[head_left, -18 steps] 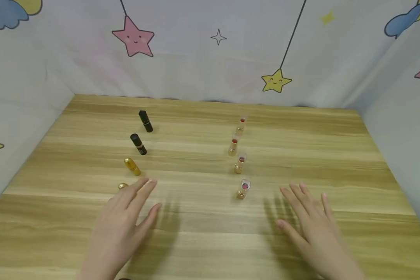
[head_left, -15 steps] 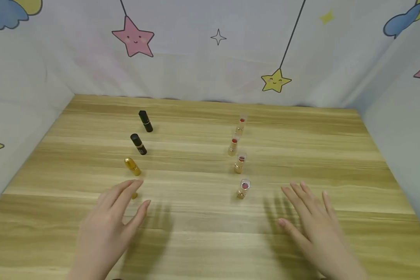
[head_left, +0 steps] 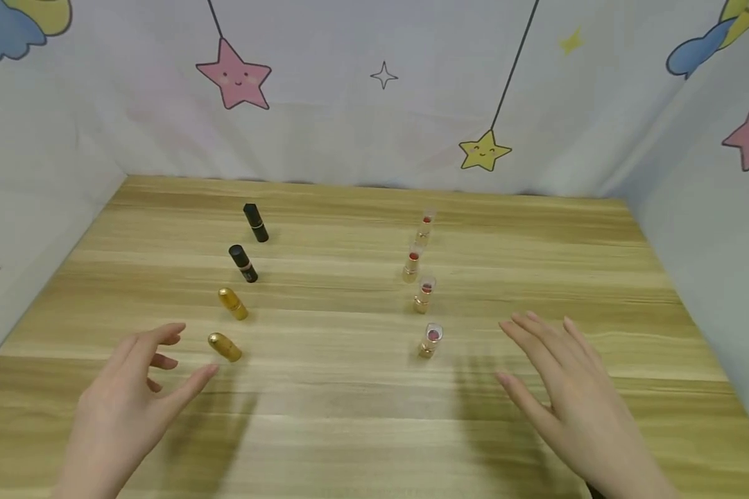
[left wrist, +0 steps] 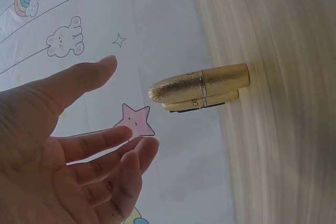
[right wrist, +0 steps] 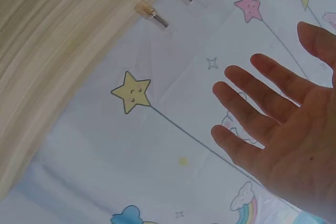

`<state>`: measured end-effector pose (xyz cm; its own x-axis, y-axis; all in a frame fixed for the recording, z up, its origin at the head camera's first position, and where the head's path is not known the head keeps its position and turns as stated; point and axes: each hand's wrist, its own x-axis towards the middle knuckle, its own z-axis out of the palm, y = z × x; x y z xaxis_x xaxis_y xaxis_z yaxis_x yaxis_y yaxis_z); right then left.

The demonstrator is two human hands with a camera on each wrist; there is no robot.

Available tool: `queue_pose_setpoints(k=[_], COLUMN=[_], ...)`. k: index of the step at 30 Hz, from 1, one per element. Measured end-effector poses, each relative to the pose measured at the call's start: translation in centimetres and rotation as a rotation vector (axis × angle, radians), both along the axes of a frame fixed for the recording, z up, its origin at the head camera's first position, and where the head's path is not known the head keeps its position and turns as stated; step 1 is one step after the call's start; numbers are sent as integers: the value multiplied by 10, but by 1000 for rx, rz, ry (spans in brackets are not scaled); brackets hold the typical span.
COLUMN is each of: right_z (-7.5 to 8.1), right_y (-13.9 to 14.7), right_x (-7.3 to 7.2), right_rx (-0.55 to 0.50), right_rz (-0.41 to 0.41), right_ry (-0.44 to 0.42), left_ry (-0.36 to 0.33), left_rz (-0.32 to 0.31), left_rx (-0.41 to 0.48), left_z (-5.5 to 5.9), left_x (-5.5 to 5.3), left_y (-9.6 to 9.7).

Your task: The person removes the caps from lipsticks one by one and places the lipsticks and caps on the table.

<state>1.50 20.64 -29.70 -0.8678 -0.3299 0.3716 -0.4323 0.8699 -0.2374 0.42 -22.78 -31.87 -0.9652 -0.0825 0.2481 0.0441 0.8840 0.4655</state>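
My left hand [head_left: 127, 391] hovers over the table's left side, thumb and fingers spread apart around air. Just beyond its fingertips stands the nearest gold lipstick [head_left: 225, 346], which in the left wrist view [left wrist: 202, 85] points out from the table toward the hand. Behind it a second gold lipstick [head_left: 233, 303] and two black lipsticks, one nearer [head_left: 243, 263] and one farther [head_left: 256, 222], form a column. On the right, my right hand [head_left: 568, 388] hangs with fingers extended, holding nothing. Left of it stands the nearest clear-capped lipstick [head_left: 430, 340].
Several clear-capped lipsticks, such as a red one [head_left: 412, 265], stand in a second column right of the middle. The wooden table [head_left: 324, 388] meets a white curtain [head_left: 324, 138] printed with stars at the back and sides.
My left hand has moved left, off the nearest gold lipstick, which is now uncovered. The right hand stays nearly in place. The head view has shifted slightly.
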Motion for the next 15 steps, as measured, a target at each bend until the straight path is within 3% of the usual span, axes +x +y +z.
queue_pose_setpoints(k=[8, 12, 15], right_z=[15, 21, 23], right_y=[-28, -41, -49], right_x=[-14, -19, -23], right_rx=[-59, -60, -79], right_rz=[80, 104, 123], right_ry=[125, 102, 68], left_ry=[-211, -298, -318], left_rz=[-144, -158, -162], left_rx=[33, 34, 33], left_z=[-10, -11, -13], left_x=[-21, -26, -30], left_y=[-18, -18, -18])
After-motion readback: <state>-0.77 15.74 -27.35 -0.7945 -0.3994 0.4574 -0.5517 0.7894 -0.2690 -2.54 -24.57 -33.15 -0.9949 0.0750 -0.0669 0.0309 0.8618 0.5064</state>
